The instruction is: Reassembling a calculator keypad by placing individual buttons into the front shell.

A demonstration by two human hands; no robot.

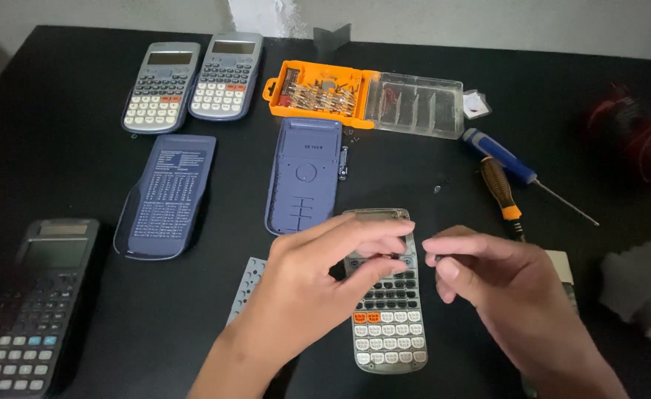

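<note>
Black and matte, the table (59, 125) fills nearly the whole view, and behind its far edge you see a pale wall (488, 22). Your left hand (318, 273) is over the upper half of the grey calculator (388, 325), which lies flat in front of you; thumb and forefinger are pinched together on something very small and dark at the key area, too small to name. Your right hand (488, 281) hovers just beside it, fingers curled with the tips close together; I cannot tell if it holds anything. The rows of light rubber keys, two of them orange, are visible below your fingers.

Beside your left wrist lies a thin grey sheet with round holes (248, 284). Farther away rest a blue plastic back cover (305, 174) and a blue slide cover (166, 193) with a printed table. Two silver calculators (192, 83) lie side by side near the wall, and a dark calculator (33, 303) at the left edge. An orange bit case (322, 90) with a clear lid stands open, near a blue-handled screwdriver (499, 157) and an orange-and-black one (501, 188).
</note>
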